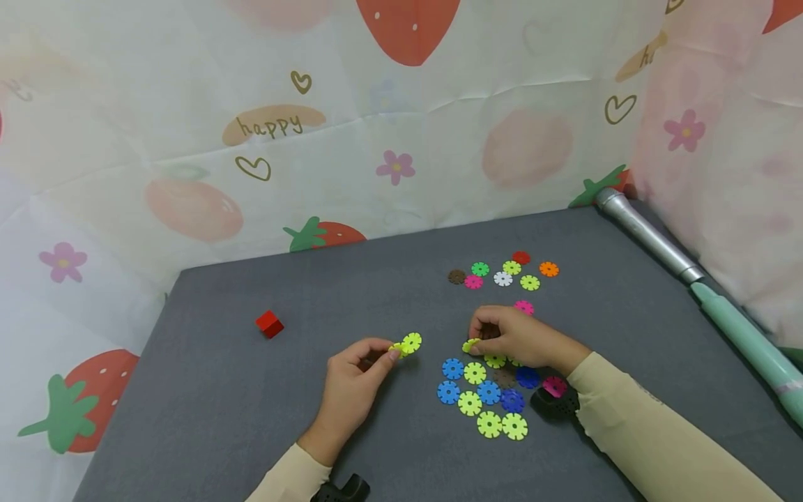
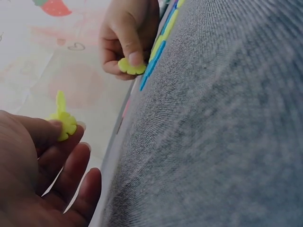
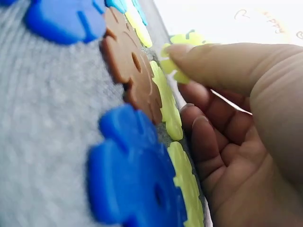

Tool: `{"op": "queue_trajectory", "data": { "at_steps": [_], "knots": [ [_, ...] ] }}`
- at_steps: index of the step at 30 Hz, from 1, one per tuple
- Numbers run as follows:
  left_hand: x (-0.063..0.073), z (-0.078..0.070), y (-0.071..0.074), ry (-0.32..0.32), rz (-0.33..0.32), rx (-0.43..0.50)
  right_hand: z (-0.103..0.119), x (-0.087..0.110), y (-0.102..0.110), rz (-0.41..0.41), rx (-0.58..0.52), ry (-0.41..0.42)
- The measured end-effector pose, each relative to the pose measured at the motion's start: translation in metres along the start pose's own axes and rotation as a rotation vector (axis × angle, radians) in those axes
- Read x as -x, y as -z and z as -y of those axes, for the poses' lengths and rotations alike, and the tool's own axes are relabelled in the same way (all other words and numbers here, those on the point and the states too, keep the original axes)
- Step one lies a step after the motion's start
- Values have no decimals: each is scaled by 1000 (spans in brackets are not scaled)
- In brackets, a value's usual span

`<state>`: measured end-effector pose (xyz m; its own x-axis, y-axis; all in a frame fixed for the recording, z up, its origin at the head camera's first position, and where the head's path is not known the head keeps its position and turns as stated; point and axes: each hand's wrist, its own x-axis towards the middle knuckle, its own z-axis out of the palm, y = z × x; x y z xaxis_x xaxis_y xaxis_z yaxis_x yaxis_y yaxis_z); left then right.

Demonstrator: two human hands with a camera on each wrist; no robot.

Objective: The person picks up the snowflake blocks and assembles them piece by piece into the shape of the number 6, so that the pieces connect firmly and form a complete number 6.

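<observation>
In the head view my left hand [image 1: 354, 380] pinches a pair of joined yellow-green notched plastic discs [image 1: 411, 343] between thumb and forefinger. One disc stands at an angle to the other, as the left wrist view shows. To the right, my right hand [image 1: 521, 338] holds a single yellow-green notched disc [image 1: 470, 346] by thumb and fingers, just over the discs on the table. Below that hand lie several flat notched discs: yellow-green [image 1: 475, 373], light blue [image 1: 452, 369], dark blue [image 1: 512, 400], brown [image 3: 130, 64] and pink [image 1: 555, 387]. My right hand hides part of this group.
Beyond my right hand lies another loose group of discs, among them an orange one [image 1: 548, 269] and a white one [image 1: 502, 279]. A red cube [image 1: 270, 325] sits at the left of the grey table [image 1: 207, 390]. A silver and green tube [image 1: 652, 237] runs along the right edge.
</observation>
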<state>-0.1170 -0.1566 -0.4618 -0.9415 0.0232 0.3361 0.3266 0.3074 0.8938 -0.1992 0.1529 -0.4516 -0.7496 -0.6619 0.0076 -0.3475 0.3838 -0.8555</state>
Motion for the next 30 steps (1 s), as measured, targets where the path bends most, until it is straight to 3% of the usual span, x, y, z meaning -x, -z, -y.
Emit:
{"op": "queue_trajectory", "data": {
  "at_steps": [8, 15, 30],
  "knots": [
    [0, -1, -1, 6, 42, -1, 5, -1, -4, -90, -80, -6],
    [2, -1, -1, 8, 88, 5, 18, 0, -10, -97, -191, -2],
    [4, -5, -4, -12, 120, 2, 29, 0, -21, -63, -150, 94]
  ]
}}
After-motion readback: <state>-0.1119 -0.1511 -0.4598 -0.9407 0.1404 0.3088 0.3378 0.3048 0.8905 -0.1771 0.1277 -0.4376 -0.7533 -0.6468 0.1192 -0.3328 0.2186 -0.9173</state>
